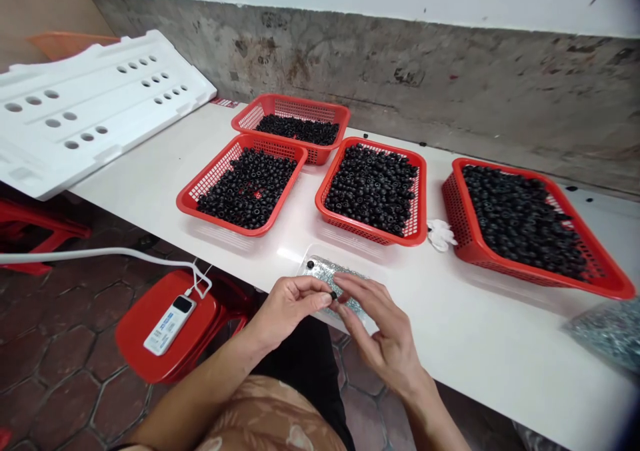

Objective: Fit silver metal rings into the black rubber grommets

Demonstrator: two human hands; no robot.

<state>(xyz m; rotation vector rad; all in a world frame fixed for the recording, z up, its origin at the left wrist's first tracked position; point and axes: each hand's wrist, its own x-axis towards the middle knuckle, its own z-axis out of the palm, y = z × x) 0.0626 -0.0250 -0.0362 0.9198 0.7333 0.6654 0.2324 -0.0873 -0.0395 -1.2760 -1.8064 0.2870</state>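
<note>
My left hand (295, 304) pinches a small round black plastic part (333, 296) between thumb and forefinger. Right beside that part, my right hand (383, 318) has its thumb and fingers curled in at the tips; anything small between them is too hidden to make out. Below both hands lies a clear shallow tray (306, 256) with many small shiny metal pieces (360, 308), partly covered by my fingers. One loose black part (311, 264) sits at the tray's far left corner.
Red baskets of black parts stand at the back left (345, 114), left (183, 201), middle (423, 221) and right (457, 228). White crumpled material (441, 235) lies between two. A bag of metal pieces (607, 331) is far right. A power bank (170, 326) rests on a red stool (133, 344).
</note>
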